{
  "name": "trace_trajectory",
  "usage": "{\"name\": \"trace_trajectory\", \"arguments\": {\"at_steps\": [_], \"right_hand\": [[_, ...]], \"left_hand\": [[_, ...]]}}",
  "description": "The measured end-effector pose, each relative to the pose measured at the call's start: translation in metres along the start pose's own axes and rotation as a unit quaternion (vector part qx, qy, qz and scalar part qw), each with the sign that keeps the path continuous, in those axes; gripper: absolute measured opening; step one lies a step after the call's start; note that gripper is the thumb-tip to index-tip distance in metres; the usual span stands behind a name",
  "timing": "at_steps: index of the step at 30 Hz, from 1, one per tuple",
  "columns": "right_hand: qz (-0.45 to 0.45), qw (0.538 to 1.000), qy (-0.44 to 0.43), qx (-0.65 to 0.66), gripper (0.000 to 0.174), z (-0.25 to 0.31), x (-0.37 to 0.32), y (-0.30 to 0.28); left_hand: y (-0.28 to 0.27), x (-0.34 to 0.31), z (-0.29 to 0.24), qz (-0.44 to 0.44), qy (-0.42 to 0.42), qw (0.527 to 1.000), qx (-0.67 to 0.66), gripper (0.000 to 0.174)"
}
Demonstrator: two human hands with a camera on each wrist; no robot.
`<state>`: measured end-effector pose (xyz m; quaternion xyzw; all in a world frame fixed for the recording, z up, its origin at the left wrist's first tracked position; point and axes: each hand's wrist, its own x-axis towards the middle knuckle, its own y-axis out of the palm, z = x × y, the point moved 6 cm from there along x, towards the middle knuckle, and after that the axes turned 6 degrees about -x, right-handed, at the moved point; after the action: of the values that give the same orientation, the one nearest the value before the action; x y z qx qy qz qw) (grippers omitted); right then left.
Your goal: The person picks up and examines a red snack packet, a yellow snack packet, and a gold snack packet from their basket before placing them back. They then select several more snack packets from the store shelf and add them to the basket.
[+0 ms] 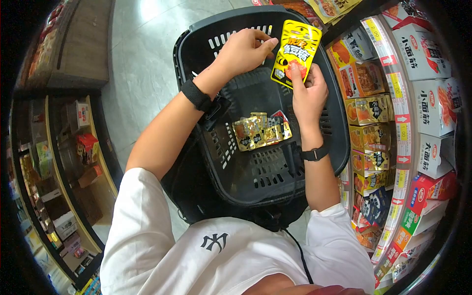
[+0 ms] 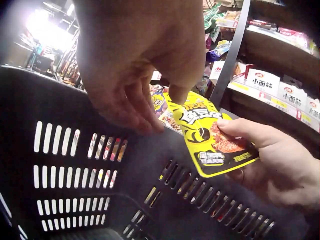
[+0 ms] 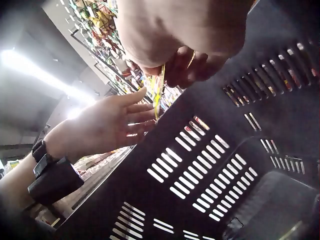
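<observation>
My right hand (image 1: 309, 93) pinches a yellow and black snack packet (image 1: 296, 49) by its lower edge, thumb on the printed front, above the basket. My left hand (image 1: 246, 50) is beside the packet's upper left edge with loosely extended fingers. In the left wrist view, the left thumb overlaps the packet's top corner (image 2: 192, 106). The right wrist view shows the packet edge-on (image 3: 159, 95), close to the left fingertips. Below both hands is a black plastic basket (image 1: 231, 183) with slotted walls; several gold snack packets (image 1: 253, 132) lie on its floor.
Along the right runs a shelf with price strips (image 1: 400, 123), snack packets (image 1: 371, 109) and white boxes (image 1: 435, 108). More shelving (image 1: 54, 162) stands on the left, across a grey tiled floor (image 1: 142, 54). A black strap (image 1: 195, 94) circles the left wrist.
</observation>
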<state>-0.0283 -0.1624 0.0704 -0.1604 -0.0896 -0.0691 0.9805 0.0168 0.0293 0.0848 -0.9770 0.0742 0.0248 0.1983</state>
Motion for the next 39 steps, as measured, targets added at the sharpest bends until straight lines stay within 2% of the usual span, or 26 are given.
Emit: {"name": "trace_trajectory", "arguments": {"at_steps": [1,3,5,6,7,9,10,12,13,18,22,24,27,39], "right_hand": [[-0.006,1.0,0.0,0.0,0.023,0.003,0.0,-0.001],[-0.014,0.997,-0.035,-0.071,0.022,0.009,0.001,-0.003],[0.0,0.992,-0.071,-0.101,0.025,0.032,-0.003,-0.003],[0.015,0.992,-0.076,-0.097,0.033,0.034,-0.004,0.0],[0.028,0.991,-0.09,-0.094,0.035,0.036,-0.005,0.002],[0.053,0.988,-0.118,-0.088,0.038,0.041,-0.006,0.005],[0.088,0.986,-0.116,-0.08,0.041,0.04,-0.005,0.006],[0.083,0.993,-0.079,-0.017,0.041,0.03,-0.004,0.006],[0.081,0.995,-0.06,0.015,0.04,0.024,-0.004,0.007],[0.058,0.998,-0.028,0.003,0.036,0.015,-0.003,0.002],[0.052,0.998,-0.012,0.043,0.031,0.009,-0.003,0.002],[0.052,0.998,-0.013,0.033,0.029,0.006,-0.002,0.002],[0.051,0.998,-0.008,0.032,0.027,0.003,-0.001,0.001],[0.05,0.997,-0.012,0.055,0.023,0.002,-0.001,0.002]], "left_hand": [[0.003,0.0,-0.001,0.032,-0.024,0.998,-0.041,0.052],[0.01,-0.007,-0.017,0.084,0.014,0.995,-0.044,0.06],[0.017,-0.008,-0.017,0.08,0.06,0.995,-0.021,0.062],[0.02,-0.01,-0.023,0.112,0.062,0.991,-0.037,0.066],[0.019,-0.018,-0.034,0.149,0.035,0.988,-0.025,0.054],[0.016,-0.016,-0.025,0.139,0.038,0.988,-0.062,0.042],[0.013,-0.013,-0.02,0.116,0.064,0.991,-0.019,0.038],[0.007,-0.01,-0.017,0.067,0.117,0.989,0.068,0.031],[0.006,-0.011,-0.016,0.059,0.109,0.99,0.066,0.03],[0.006,-0.015,-0.016,0.041,0.098,0.993,0.06,0.029],[0.008,-0.013,-0.008,0.057,0.067,0.996,0.029,0.037],[0.008,-0.014,-0.011,0.061,0.055,0.996,0.035,0.032],[0.009,-0.014,-0.015,0.058,0.202,0.956,0.205,0.035],[0.01,-0.017,-0.018,0.049,0.193,0.96,0.197,0.03]]}}
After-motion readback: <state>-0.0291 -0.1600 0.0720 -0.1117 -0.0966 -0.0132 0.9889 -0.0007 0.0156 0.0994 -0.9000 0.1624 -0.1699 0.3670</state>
